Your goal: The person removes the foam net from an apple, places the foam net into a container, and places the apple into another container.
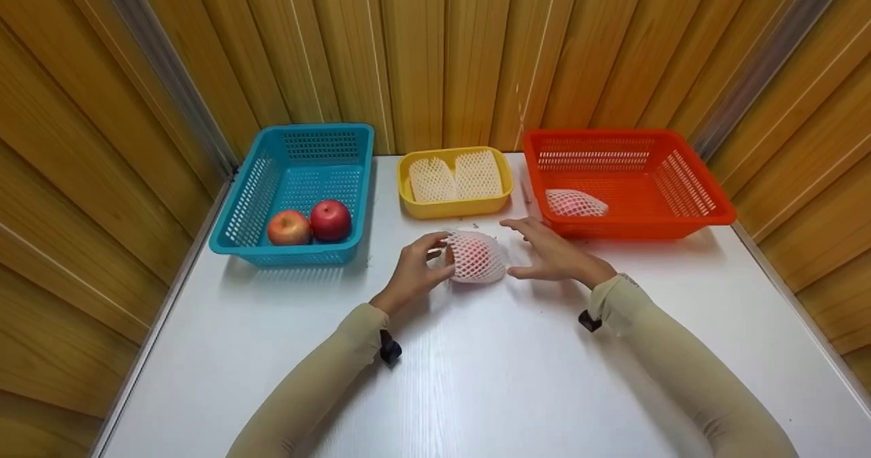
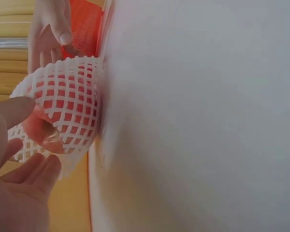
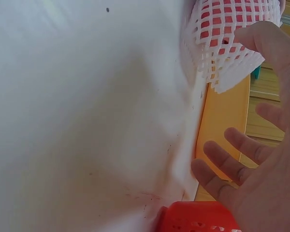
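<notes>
A red apple (image 2: 40, 129) sits on the white table inside a white foam net (image 1: 478, 257), its stem end showing through the net's opening in the left wrist view. My left hand (image 1: 420, 271) holds this bundle at its left end, thumb and fingers on opposite sides of the opening. On the other side, my right hand (image 1: 554, 254) is spread with nothing in its grasp. Its thumb (image 3: 263, 41) is close to the net in the right wrist view; whether they touch I cannot tell.
A blue basket (image 1: 224, 237) at left holds two bare apples (image 1: 331, 220). Behind the hands, a yellow tray (image 1: 456, 209) contains foam nets (image 1: 478, 174). The red basket (image 1: 633, 229) at right has one netted apple (image 1: 576, 203) in it. Wooden panels (image 1: 469, 56) border the table.
</notes>
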`<state>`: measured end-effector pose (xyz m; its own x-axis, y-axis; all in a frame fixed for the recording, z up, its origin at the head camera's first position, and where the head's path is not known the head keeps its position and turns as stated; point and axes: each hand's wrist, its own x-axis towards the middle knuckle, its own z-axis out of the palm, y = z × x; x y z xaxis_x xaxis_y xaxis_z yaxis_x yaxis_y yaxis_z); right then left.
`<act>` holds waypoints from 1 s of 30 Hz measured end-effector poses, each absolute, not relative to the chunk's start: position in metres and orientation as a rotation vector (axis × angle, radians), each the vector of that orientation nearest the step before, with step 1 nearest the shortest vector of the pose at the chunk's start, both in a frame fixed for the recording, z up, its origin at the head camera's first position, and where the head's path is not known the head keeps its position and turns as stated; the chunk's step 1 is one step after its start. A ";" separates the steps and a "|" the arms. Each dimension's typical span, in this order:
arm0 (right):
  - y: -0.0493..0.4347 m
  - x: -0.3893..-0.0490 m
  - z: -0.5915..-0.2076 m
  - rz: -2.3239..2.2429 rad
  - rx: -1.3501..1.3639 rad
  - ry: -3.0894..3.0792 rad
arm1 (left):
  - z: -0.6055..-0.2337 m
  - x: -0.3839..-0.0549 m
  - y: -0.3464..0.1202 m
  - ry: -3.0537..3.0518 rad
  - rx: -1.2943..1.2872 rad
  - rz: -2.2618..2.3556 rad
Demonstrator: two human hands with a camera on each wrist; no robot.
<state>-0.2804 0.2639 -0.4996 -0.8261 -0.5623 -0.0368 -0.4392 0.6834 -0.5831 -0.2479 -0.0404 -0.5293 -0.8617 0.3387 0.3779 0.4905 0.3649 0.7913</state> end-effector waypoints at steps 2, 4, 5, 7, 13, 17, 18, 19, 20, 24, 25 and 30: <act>0.265 -0.280 -0.500 -0.853 -0.802 2.683 | -0.529 -0.249 -0.038 -2.499 -0.764 -1.510; 0.267 -0.279 -0.500 -0.856 -0.794 2.683 | -0.528 -0.250 -0.035 -2.527 -0.777 -1.504; 0.267 -0.278 -0.501 -0.855 -0.787 2.684 | -0.528 -0.251 -0.034 -2.536 -0.783 -1.508; 0.269 -0.278 -0.502 -0.858 -0.780 2.683 | -0.528 -0.252 -0.032 -2.548 -0.796 -1.510; 0.273 -0.276 -0.505 -0.878 -0.812 2.683 | -0.528 -0.257 -0.024 -2.633 -0.805 -1.427; 0.274 -0.275 -0.505 -0.888 -0.823 2.687 | -0.528 -0.259 -0.020 -2.679 -0.821 -1.388; 0.275 -0.275 -0.505 -0.887 -0.827 2.691 | -0.528 -0.259 -0.019 -2.683 -0.826 -1.385; 0.275 -0.275 -0.505 -0.884 -0.824 2.694 | -0.528 -0.260 -0.019 -2.680 -0.835 -1.378; 0.275 -0.275 -0.506 -0.881 -0.825 2.698 | -0.529 -0.260 -0.018 -2.678 -0.844 -1.367; 0.277 -0.275 -0.506 -0.875 -0.806 2.701 | -0.530 -0.262 -0.018 -2.678 -0.849 -1.354; 0.277 -0.275 -0.506 -0.876 -0.801 2.699 | -0.531 -0.263 -0.018 -2.679 -0.849 -1.352; 0.278 -0.274 -0.507 -0.889 -0.786 2.689 | -0.531 -0.263 -0.017 -2.686 -0.842 -1.359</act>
